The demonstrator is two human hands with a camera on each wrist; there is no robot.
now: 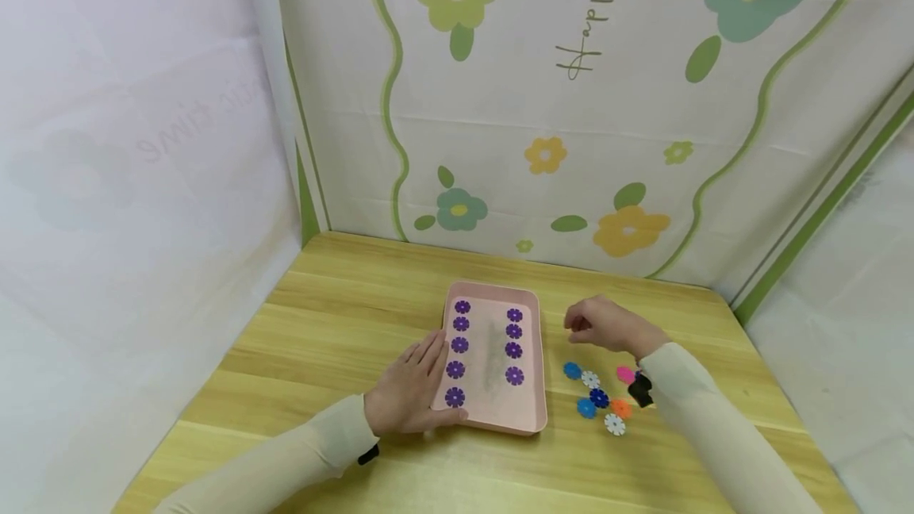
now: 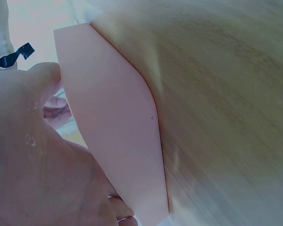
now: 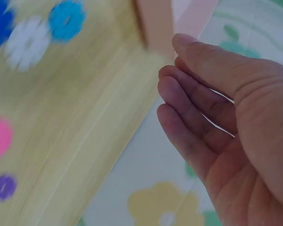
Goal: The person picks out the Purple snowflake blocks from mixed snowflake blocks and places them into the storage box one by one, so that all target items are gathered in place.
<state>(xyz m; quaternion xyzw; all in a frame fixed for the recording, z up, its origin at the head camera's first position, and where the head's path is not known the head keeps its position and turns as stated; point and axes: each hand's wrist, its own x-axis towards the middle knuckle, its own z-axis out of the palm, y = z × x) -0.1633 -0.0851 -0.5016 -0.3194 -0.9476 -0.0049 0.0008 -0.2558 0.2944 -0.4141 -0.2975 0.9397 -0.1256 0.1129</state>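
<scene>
A pink tray lies on the table with two columns of purple snowflake discs along its long sides. My left hand rests against the tray's left side, fingers extended along the rim and thumb at the near edge. The left wrist view shows the tray's outer wall beside that hand. Above the table, right of the tray, is my right hand. Its fingers are loosely bent, and the right wrist view shows nothing between thumb and fingers. Loose discs in several colours lie just nearer than it.
Among the loose discs are white, blue, orange and pink ones, partly under the right forearm. A wooden table carries everything. A flower-printed cloth hangs along its far edge, with pale cloth at both sides.
</scene>
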